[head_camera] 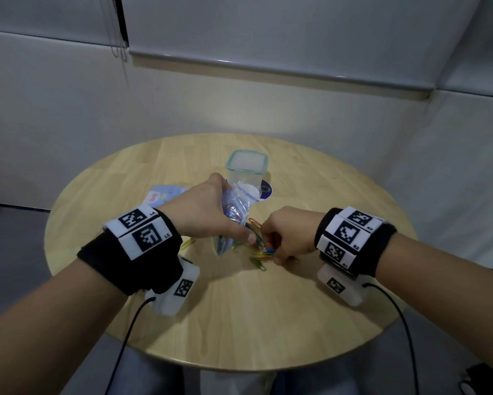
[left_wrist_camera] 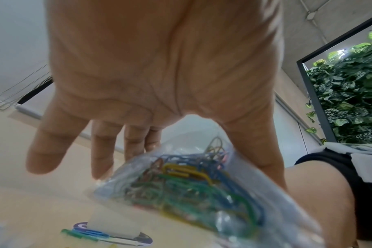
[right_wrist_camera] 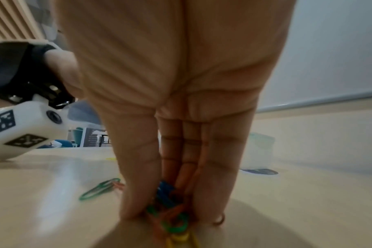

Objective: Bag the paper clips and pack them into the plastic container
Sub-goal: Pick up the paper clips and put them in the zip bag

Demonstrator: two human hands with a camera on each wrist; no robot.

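Note:
My left hand [head_camera: 224, 223] grips a clear zip bag [head_camera: 239, 201] above the round wooden table [head_camera: 239, 309]. In the left wrist view the bag [left_wrist_camera: 191, 184] holds several coloured paper clips. My right hand [head_camera: 271, 246] reaches down to a loose pile of paper clips [head_camera: 258, 259] just right of the bag. Its fingertips pinch a bunch of clips [right_wrist_camera: 168, 209] against the table. The plastic container [head_camera: 246, 166], clear with a teal rim, stands open behind the bag.
A purple round disc [head_camera: 266, 190] lies beside the container. Pale printed cards [head_camera: 165, 193] lie to the left. Stray clips [head_camera: 188, 243] lie under my left wrist and a green clip [right_wrist_camera: 100, 188] lies left of my right hand.

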